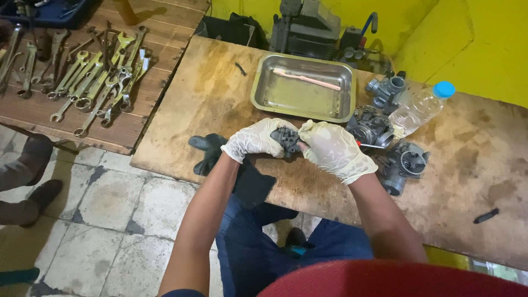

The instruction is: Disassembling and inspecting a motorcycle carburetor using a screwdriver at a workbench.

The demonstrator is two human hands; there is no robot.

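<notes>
Carburetor part [288, 140] clamped in both gloved grips; pink toothbrush [307, 79] in steel tray [263, 91].

Tray [263, 93] ahead; carburetors [385, 137] right; left free.

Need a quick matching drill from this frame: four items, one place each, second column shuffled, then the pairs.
Items:
1. small dark carburetor part
2. pink toothbrush
3. plastic bottle
4. wrenches

Places:
A. lying on its side at the bench's right, by the grey carburetors
B. spread on the slatted wooden table at left
C. between the gloved left hand and right hand
D. inside the steel tray

Pairs: 1-C, 2-D, 3-A, 4-B
</notes>
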